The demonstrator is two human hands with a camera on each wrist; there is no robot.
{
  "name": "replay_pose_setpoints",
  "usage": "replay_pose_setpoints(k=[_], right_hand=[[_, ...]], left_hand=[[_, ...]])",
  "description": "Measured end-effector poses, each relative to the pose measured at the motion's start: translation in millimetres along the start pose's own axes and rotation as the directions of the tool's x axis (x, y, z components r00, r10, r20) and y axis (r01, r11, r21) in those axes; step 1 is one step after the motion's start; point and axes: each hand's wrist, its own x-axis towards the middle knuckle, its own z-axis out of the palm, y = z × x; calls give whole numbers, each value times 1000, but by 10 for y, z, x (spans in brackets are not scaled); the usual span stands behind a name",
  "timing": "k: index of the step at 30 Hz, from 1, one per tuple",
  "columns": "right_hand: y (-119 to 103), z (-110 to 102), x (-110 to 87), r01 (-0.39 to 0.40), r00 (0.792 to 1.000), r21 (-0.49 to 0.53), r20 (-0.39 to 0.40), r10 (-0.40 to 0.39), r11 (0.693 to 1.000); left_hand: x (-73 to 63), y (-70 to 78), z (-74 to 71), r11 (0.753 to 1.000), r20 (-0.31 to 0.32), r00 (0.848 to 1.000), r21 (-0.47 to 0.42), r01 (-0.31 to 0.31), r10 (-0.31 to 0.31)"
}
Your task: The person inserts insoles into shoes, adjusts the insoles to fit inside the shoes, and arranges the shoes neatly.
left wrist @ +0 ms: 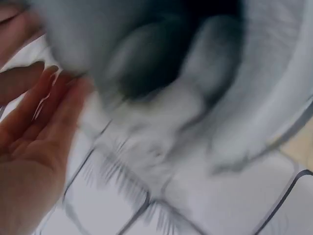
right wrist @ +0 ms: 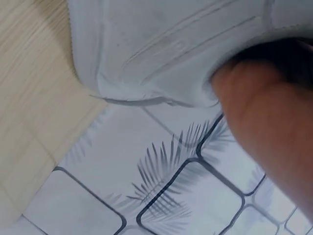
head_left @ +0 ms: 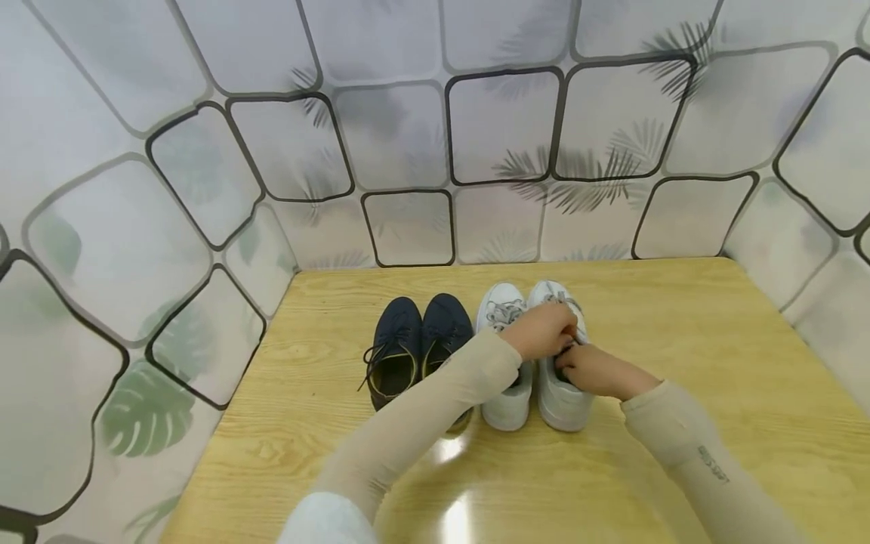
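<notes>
Two white sneakers stand side by side with toes pointing away, and both hands meet over the right white sneaker [head_left: 566, 404]. My left hand [head_left: 541, 330] reaches across its laced front, fingers bent down at the tongue. From the right, my right hand [head_left: 600, 370] grips at the opening, its fingertips close to the left hand's. In the right wrist view, part of that hand [right wrist: 269, 107] goes into the dark shoe opening past the collar. The left wrist view is blurred; left fingers [left wrist: 54, 112] and thumb come together beside a shoe.
The left white sneaker [head_left: 506, 412] is close beside the right one. Left of it, a pair of navy lace-up shoes [head_left: 396, 332] is partly covered by the left forearm. All stand on a wooden table [head_left: 285, 446] with patterned cloth [head_left: 408, 136] behind and at both sides.
</notes>
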Motion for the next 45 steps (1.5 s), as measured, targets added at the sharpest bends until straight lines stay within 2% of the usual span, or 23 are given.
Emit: replay_pose_setpoints(k=[2, 5, 8, 9, 11, 14, 18, 21, 28, 33, 38, 40, 42, 43, 45], right_hand=[[-329, -107, -117, -121, 991, 23, -50, 122, 992], [-673, -111, -313, -230, 952, 2, -208, 225, 973], [-882, -1, -491, -303, 904, -37, -327, 275, 952], [-932, 42, -525, -314, 896, -55, -348, 277, 948], [-967, 141, -547, -314, 891, -102, -374, 256, 944], [-929, 274, -497, -244, 884, -161, -443, 151, 956], [-851, 389, -425, -162, 843, -217, -538, 20, 963], [-839, 416, -407, -154, 832, -214, -554, 10, 965], [-862, 395, -407, -168, 843, -220, -538, 24, 961], [-844, 355, -382, -155, 841, -227, -541, 8, 961], [-813, 332, -388, -153, 830, -229, -557, -1, 961], [-811, 342, -407, -160, 828, -222, -560, 9, 962], [-817, 361, -433, -166, 827, -210, -561, 20, 963], [-821, 373, -446, -169, 827, -207, -561, 24, 964], [-830, 395, -471, -170, 828, -209, -560, 25, 963]], left_hand=[[-200, 23, -40, 999, -41, 999, -28, 26, -27], [-597, 41, -44, 998, -118, 991, -12, 67, -68], [-954, 44, 55, 993, -134, 989, 84, 80, -69], [-1042, 41, 106, 988, -129, 990, 133, 76, -59], [-1166, 27, 216, 970, -111, 993, 236, 65, -40], [-1242, -10, 353, 937, -114, 993, 344, 58, -20], [-1253, -59, 426, 935, -128, 991, 344, 89, -47], [-1251, -84, 439, 939, -134, 990, 330, 93, -51], [-1250, -101, 461, 951, -184, 983, 297, 83, -28], [-1194, -119, 458, 951, -231, 972, 292, 99, -30], [-1150, -137, 445, 953, -225, 974, 291, 84, -17], [-1206, -164, 420, 960, -246, 969, 272, 68, 1], [-1344, -218, 369, 967, -308, 951, 242, 76, 3], [-1447, -256, 338, 971, -343, 939, 220, 99, -18], [-1708, -333, 266, 968, -391, 914, 168, 184, -106]])
